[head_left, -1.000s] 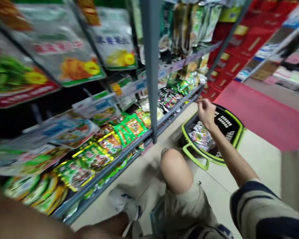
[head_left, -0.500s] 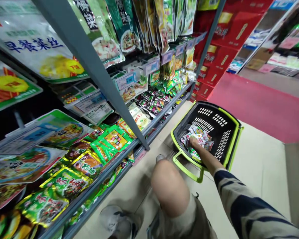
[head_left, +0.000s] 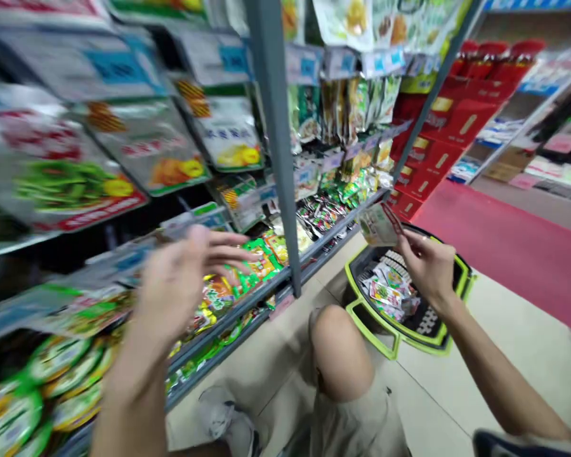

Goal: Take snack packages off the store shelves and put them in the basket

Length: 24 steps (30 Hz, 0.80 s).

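Note:
My right hand [head_left: 423,266] pinches a small printed sachet [head_left: 378,224] by its edge, just above a black plastic shopping basket with lime-green rim and handles [head_left: 460,285]. Several similar sachets [head_left: 387,292] lie inside the basket. My left hand [head_left: 185,285] is blurred, its fingers apart and holding nothing, in front of a low shelf of green and yellow packets [head_left: 259,263]. It is close to those packets, but I cannot tell whether it touches them.
A grey metal shelf upright [head_left: 276,127] rises between my hands. Hanging packets and price labels fill the shelves. My bare knee [head_left: 340,352] is close to the basket. Red boxes [head_left: 440,139] stand beyond it, and a red floor mat [head_left: 509,257] lies to the right.
My right hand has risen from the sachets in the basket and now holds one above them. My left hand has come into view in front of the shelf.

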### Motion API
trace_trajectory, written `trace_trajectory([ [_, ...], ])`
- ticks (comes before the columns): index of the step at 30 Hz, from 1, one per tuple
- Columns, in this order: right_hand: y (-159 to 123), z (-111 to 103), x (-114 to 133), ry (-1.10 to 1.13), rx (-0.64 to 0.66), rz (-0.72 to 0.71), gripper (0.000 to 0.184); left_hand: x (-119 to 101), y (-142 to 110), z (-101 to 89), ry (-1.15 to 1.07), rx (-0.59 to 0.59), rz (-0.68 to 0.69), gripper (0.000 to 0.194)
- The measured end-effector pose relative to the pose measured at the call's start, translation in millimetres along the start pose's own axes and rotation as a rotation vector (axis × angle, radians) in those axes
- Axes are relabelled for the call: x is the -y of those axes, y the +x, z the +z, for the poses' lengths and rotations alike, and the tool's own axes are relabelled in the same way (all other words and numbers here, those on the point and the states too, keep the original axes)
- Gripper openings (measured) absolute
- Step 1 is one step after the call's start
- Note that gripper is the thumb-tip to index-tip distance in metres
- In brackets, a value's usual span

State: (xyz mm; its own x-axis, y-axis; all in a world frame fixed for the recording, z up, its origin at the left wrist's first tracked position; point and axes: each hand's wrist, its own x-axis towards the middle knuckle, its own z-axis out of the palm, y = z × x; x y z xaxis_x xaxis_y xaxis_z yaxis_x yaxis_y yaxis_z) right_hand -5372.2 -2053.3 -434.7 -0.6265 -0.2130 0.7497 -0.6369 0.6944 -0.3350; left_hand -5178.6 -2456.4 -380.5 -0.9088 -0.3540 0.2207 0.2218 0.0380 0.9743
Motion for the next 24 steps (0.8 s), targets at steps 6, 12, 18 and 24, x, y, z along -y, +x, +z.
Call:
trace_trajectory([
  [6, -16.1, 73.9, 177.1, 0.352, 0.039, -0.801, 0.075, -3.7, -20.9, 15.8, -0.251, -0.036, 0.0, 0.084],
  [12, 17.8, 123.6, 265.6, 0.769, 0.113, -0.425, 0.055, 6.1, -36.3, -72.9, 0.068, -0.314, 0.331, 0.061],
  [18, 59.8, 166.6, 347.5, 1.147, 0.612, -0.169, 0.057, 17.4, -37.0, -112.4, 0.058, -0.403, 0.418, 0.061],
  [24, 69.5, 212.8, 376.2, 1.083, 0.175, -0.567, 0.029, 22.7, -27.7, -121.0, 0.386, -0.632, 0.5, 0.062],
])
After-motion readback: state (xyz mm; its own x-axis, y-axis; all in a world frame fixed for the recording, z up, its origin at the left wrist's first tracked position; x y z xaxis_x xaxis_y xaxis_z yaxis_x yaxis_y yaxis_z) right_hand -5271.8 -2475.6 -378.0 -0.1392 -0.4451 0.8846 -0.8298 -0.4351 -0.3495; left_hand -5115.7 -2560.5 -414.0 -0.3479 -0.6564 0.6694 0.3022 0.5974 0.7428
